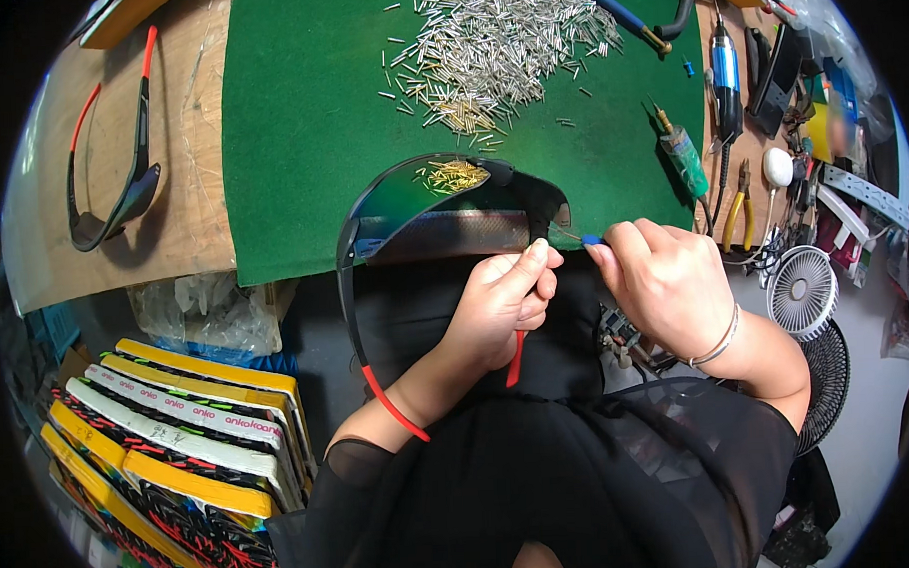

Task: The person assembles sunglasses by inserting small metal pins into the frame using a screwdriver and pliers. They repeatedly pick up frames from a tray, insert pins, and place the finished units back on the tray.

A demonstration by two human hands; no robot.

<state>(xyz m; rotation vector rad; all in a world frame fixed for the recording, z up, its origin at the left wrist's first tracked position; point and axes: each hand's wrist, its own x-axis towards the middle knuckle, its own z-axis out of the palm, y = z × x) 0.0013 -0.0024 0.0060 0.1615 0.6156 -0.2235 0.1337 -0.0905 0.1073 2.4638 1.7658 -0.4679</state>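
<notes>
A pair of sunglasses [441, 169] with a black frame, dark lens and red-tipped temples is held up before my body at the table's near edge. My left hand [507, 304] is closed round one temple near its hinge. In my right hand [670, 276] is a thin tool with a blue handle [593, 240], its fine metal shaft reaching to the hinge area. Whether its tip touches the frame I cannot tell. Behind the lens lie small gold-coloured pins [456, 176] on the green mat [299, 119]; a large heap of silver pins [511, 47] lies beyond.
Another pair of sunglasses [115, 221] rests on the wood at left. A green-handled tool [682, 161], a blue electric screwdriver [724, 69], yellow pliers [739, 206] and a white fan [801, 290] are at right. Yellow and white boxes [193, 393] of glasses stand at lower left.
</notes>
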